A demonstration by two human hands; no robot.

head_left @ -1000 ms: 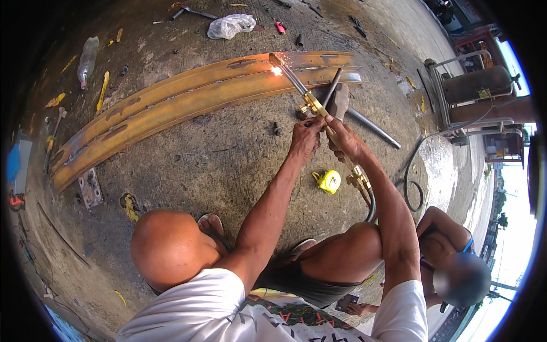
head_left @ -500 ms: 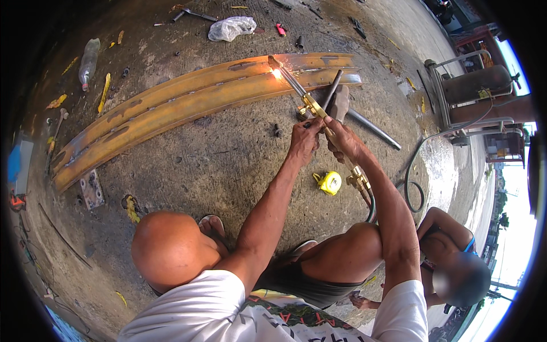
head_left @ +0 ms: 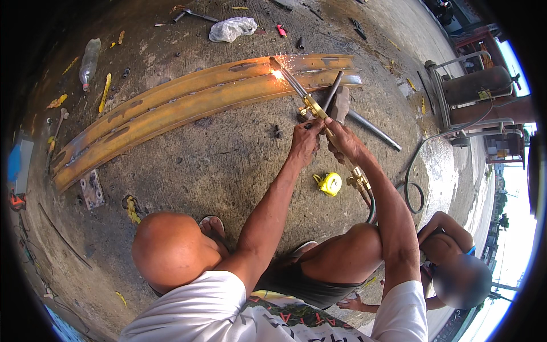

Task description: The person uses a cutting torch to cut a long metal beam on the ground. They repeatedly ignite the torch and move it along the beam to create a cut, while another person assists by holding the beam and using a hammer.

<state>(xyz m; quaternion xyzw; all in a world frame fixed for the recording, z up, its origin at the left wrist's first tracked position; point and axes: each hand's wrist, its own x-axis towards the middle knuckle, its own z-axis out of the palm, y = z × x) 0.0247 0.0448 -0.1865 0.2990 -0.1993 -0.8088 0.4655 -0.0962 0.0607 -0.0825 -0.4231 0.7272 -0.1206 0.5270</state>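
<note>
A brass cutting torch (head_left: 314, 106) slants up and left from my two hands. My right hand (head_left: 346, 139) is wrapped round its handle. Just left of it, my left hand (head_left: 306, 140) is closed at the torch's valve end, its fingertips partly hidden. The torch head is over a long, curved, rust-brown steel beam (head_left: 188, 91) lying on the concrete. Bright sparks and a glowing spot show on the beam beneath the tip. A hammer (head_left: 340, 104) with a steel pipe handle lies right of the torch.
A yellow tape measure (head_left: 329, 184) lies below my hands. The torch hose (head_left: 411, 181) loops right toward a gas cylinder (head_left: 477, 85) on a trolley. Another person (head_left: 450, 245) crouches at right. A plastic bottle (head_left: 89, 64), plastic bag (head_left: 232, 28) and flat steel plate (head_left: 92, 189) lie around the beam.
The sparks have spread wider, while the torch and my hands stay almost in place. The crouching person at right has shifted, and that person's hand now shows with fingers spread.
</note>
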